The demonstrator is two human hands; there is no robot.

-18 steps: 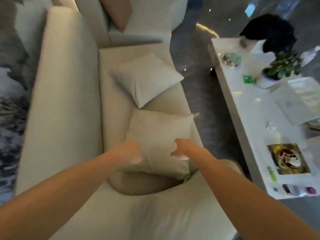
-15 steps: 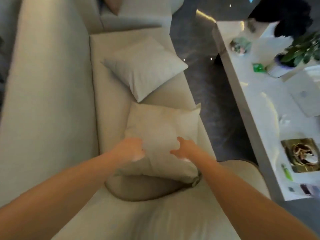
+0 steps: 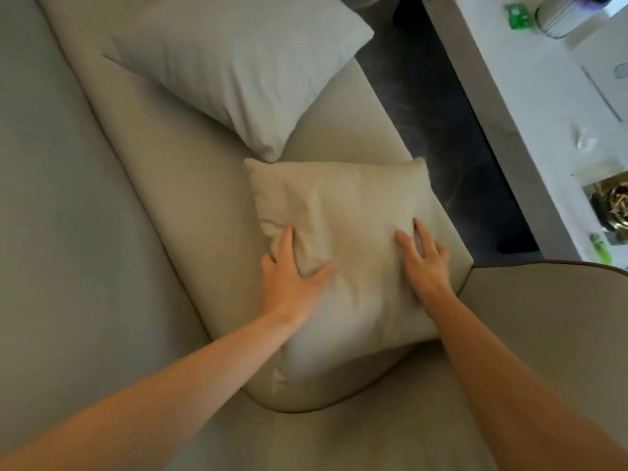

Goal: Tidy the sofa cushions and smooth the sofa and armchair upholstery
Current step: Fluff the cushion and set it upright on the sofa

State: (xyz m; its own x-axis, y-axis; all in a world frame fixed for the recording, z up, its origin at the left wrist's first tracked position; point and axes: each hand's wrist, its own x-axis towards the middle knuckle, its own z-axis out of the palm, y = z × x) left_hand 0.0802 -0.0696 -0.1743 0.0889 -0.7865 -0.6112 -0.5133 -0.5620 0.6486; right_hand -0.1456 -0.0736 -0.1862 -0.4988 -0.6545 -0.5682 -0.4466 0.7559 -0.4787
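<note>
A beige square cushion (image 3: 346,212) lies flat on the sofa seat (image 3: 360,130), its near corner against the rounded armrest (image 3: 543,317). Both my hands rest on top of it. My left hand (image 3: 292,273) presses into its left side, fingers apart, with fabric bunched between thumb and fingers. My right hand (image 3: 424,263) lies flat on its right side, fingers spread. A larger pale grey cushion (image 3: 238,69) lies farther along the seat, one corner touching the beige cushion's far edge. The sofa backrest (image 3: 68,198) runs along the left.
A white coffee table (image 3: 530,96) stands to the right of the sofa, across a narrow strip of dark floor (image 3: 441,130). On it are a green item (image 3: 518,11), a pot at the top edge and a gold ornament (image 3: 611,205).
The view has dropped much closer to the seat. Both hands have moved forward onto the beige cushion and now press on it with fingers spread.
</note>
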